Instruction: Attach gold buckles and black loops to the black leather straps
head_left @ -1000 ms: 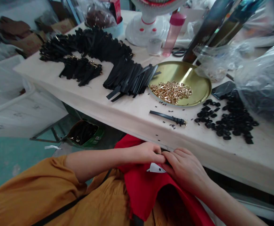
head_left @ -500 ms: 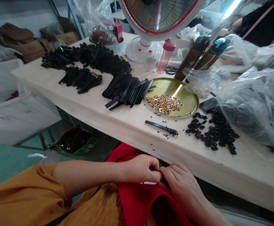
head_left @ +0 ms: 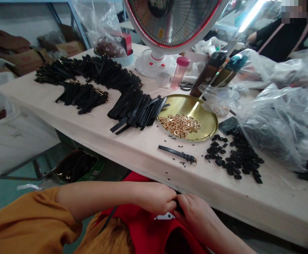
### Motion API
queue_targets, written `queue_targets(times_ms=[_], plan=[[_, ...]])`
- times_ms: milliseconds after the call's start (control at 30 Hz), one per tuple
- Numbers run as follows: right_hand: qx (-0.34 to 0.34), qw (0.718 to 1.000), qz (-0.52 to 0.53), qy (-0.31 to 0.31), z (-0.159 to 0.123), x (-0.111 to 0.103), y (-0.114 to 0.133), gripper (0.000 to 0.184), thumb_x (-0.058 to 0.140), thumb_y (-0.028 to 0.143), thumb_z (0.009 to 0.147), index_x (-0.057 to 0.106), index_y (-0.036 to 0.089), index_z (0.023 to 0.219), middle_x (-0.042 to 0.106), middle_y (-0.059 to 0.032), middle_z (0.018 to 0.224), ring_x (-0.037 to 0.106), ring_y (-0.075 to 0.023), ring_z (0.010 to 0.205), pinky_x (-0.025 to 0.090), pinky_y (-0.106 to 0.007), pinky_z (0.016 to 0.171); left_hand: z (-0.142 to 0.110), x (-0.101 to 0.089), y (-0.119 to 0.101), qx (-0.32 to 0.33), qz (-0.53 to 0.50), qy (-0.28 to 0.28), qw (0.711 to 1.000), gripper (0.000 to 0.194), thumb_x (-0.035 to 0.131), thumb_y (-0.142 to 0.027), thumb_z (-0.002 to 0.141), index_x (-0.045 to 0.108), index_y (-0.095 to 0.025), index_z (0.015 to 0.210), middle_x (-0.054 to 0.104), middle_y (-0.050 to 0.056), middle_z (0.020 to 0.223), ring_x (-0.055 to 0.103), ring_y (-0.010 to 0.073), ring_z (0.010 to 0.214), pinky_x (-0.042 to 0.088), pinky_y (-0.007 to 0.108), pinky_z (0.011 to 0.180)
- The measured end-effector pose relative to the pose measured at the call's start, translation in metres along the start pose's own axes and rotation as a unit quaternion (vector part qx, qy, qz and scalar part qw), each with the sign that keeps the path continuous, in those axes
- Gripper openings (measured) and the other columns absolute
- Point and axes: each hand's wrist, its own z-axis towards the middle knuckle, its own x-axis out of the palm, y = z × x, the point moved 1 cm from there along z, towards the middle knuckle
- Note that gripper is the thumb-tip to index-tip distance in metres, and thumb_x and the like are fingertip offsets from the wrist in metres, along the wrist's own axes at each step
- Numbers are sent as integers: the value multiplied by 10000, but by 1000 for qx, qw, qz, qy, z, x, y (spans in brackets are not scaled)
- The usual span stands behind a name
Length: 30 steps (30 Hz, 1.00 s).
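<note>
Low over my lap, at the table's front edge, my left hand [head_left: 161, 200] and my right hand [head_left: 193, 210] meet with fingers curled. Between them shows a bit of a black strap [head_left: 179, 204], pinched by both hands and mostly hidden. On the table just beyond lies a finished-looking black strap with a gold buckle [head_left: 177, 153]. Behind it, gold buckles [head_left: 180, 125] fill part of a round gold tray [head_left: 208, 121]. A pile of flat black straps [head_left: 140, 109] lies left of the tray, and small black loops [head_left: 238, 158] are scattered to its right.
A white fan [head_left: 159, 53] stands at the back beside a pink bottle [head_left: 179, 72] and dark spray cans [head_left: 209, 72]. Buckled straps [head_left: 90, 70] are heaped at the left. Clear plastic bags [head_left: 283, 123] crowd the right. A person [head_left: 283, 35] is at the far right.
My hands have drawn closer together around the black strap and shifted slightly lower. The whole view has swung a little, so the table sits lower and further left in it.
</note>
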Motion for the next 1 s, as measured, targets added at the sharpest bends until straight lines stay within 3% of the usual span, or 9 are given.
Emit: queue_targets(times_ms=[133, 267, 333, 467, 567, 667, 800, 900, 1000], plan=[[6, 999, -8, -32, 10, -3, -11, 137, 462, 241, 808, 471, 201, 677, 588, -8, 556, 565, -156, 489, 359, -251, 462, 13, -4, 8, 8, 40, -15, 999, 256, 371, -231, 822, 604, -138, 770, 672, 89, 789, 606, 185, 640, 402, 242, 505], [68, 997, 27, 3, 31, -30, -29, 69, 484, 209, 787, 548, 196, 810, 642, -26, 713, 611, -170, 647, 417, -256, 552, 17, -24, 20, 18, 137, -171, 976, 261, 387, -321, 850, 577, -142, 861, 659, 89, 757, 611, 201, 663, 423, 266, 548], [86, 994, 65, 29, 41, -47, -38, 146, 489, 232, 806, 564, 208, 930, 658, -35, 824, 617, -171, 738, 444, -264, 622, 16, -36, 27, 56, 189, -226, 954, 255, 387, -319, 858, 566, -138, 867, 646, 83, 726, 602, 197, 662, 421, 278, 573], [105, 987, 108, 50, 58, -64, -49, 130, 462, 250, 837, 576, 209, 883, 645, -36, 807, 604, -166, 731, 456, -263, 621, 12, -56, 39, 140, 252, -266, 920, 206, 373, -234, 867, 550, -142, 815, 625, 56, 718, 577, 170, 670, 399, 289, 624], [122, 984, 123, 49, 68, -65, -52, 119, 452, 266, 848, 549, 203, 874, 633, -31, 779, 601, -159, 700, 458, -254, 593, 11, -66, 48, 157, 271, -277, 908, 190, 358, -174, 863, 543, -142, 831, 621, 50, 757, 566, 164, 693, 386, 298, 650], [123, 988, 90, 11, 78, -63, -56, 126, 435, 273, 857, 514, 196, 919, 625, -38, 780, 602, -165, 693, 455, -258, 590, 13, -77, 55, 112, 205, -268, 935, 198, 346, -201, 873, 536, -144, 869, 620, 63, 802, 568, 175, 745, 388, 300, 666], [99, 992, -61, -55, 90, -63, -62, 156, 386, 257, 869, 520, 184, 901, 608, -68, 765, 582, -189, 649, 431, -290, 580, 17, -96, 64, 14, -116, -207, 971, 246, 459, -387, 819, 504, -158, 897, 601, 34, 796, 567, 156, 719, 407, 253, 613], [85, 987, -123, -65, 96, -61, -65, 178, 367, 241, 871, 531, 178, 902, 604, -84, 792, 570, -198, 655, 426, -307, 597, 21, -105, 70, -6, -380, -51, 924, 205, 449, -358, 802, 457, -154, 825, 534, -19, 673, 535, 105, 583, 412, 221, 552], [87, 991, -93, -37, 102, -60, -65, 188, 383, 235, 862, 531, 175, 961, 599, -79, 835, 572, -197, 720, 438, -302, 633, 27, -108, 77, -24, -471, 46, 881, 145, 462, -299, 770, 449, -155, 757, 471, -51, 597, 455, 77, 496, 381, 208, 506]])
